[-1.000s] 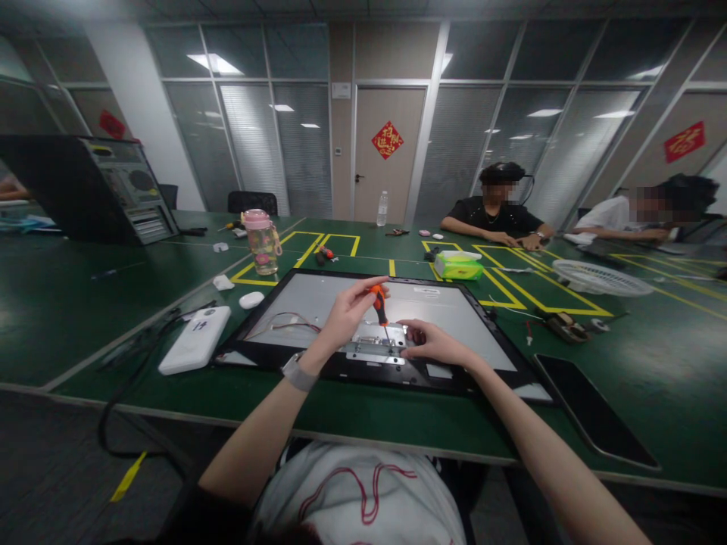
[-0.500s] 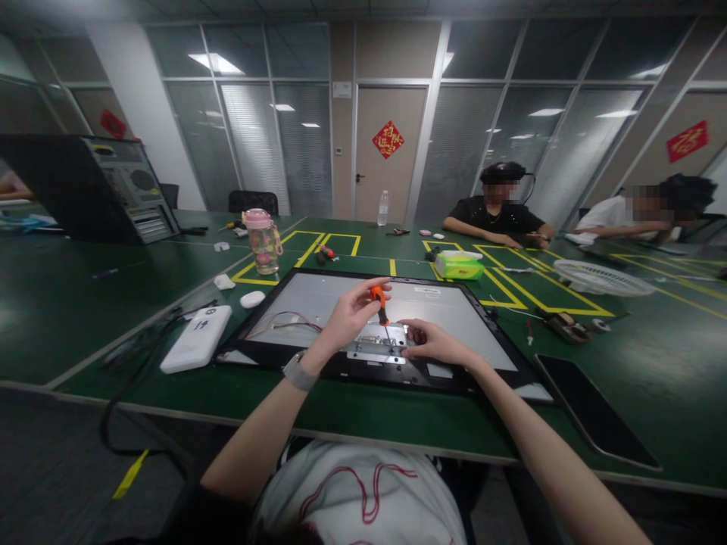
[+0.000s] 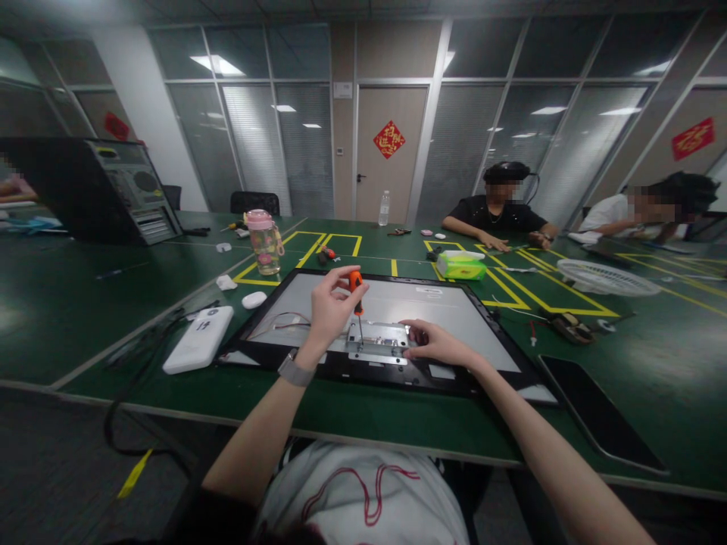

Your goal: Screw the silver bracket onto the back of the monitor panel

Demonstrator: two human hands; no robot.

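My left hand (image 3: 335,309) is closed around the orange and black handle of a screwdriver (image 3: 356,291). Its shaft points down, with the tip at the left part of a silver metal bracket (image 3: 378,335). Thumb and fingers of my right hand (image 3: 435,342) grip the bracket's right end; a dark reddish shape shows between them, too unclear to name. Under both hands, a flat display panel (image 3: 301,294) with a grey back and black frame lies on the green table (image 3: 318,412). Thin wires (image 3: 284,322) run across the panel left of the bracket.
Left of the panel are a white phone-shaped device (image 3: 198,341), a white oval case (image 3: 254,300) and a pink-lidded bottle (image 3: 263,242). A black tablet (image 3: 599,412) lies at right. Behind stand a green tissue pack (image 3: 460,266) and a computer case (image 3: 85,189). Two people sit across the table.
My left hand has moved left with the screwdriver, whose tip shifted from the bracket's right part to its left part. My right hand stays at the bracket's right end.
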